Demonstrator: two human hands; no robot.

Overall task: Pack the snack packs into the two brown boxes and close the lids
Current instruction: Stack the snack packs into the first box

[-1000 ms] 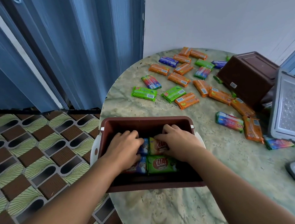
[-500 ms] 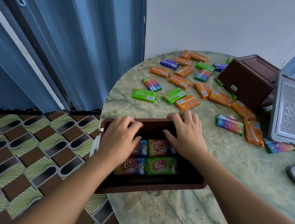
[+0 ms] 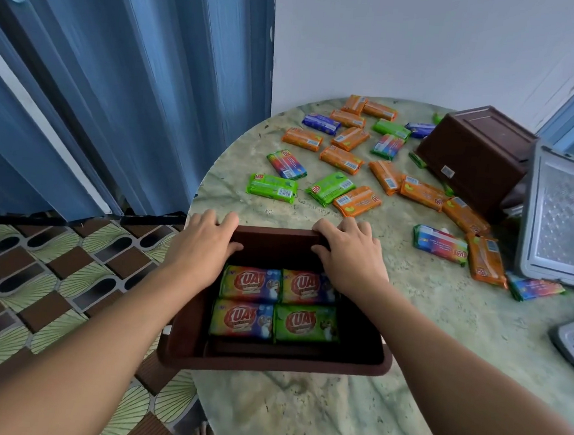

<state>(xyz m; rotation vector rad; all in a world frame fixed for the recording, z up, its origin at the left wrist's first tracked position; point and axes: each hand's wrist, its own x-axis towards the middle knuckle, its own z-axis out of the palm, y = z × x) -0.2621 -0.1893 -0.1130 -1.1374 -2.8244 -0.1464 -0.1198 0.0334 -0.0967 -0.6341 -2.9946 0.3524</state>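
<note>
Left hand (image 3: 204, 241) and right hand (image 3: 346, 253) both curl over the far rim of the near brown box (image 3: 267, 360), likely to shift it. We note 4 glossy foil snack packs (image 3: 277, 304) laid flat inside (approx. 20 more loose on the marble-look table (image 3: 332, 409)); 2nd box (image 3: 476, 153) rigid plastic, inverted.

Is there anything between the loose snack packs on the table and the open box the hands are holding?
Nothing visible blocks it. Bare table lies between the nearest green pack and the open brown box. The left hand and right hand grip its far rim, leaving the opening between them clear.
</note>
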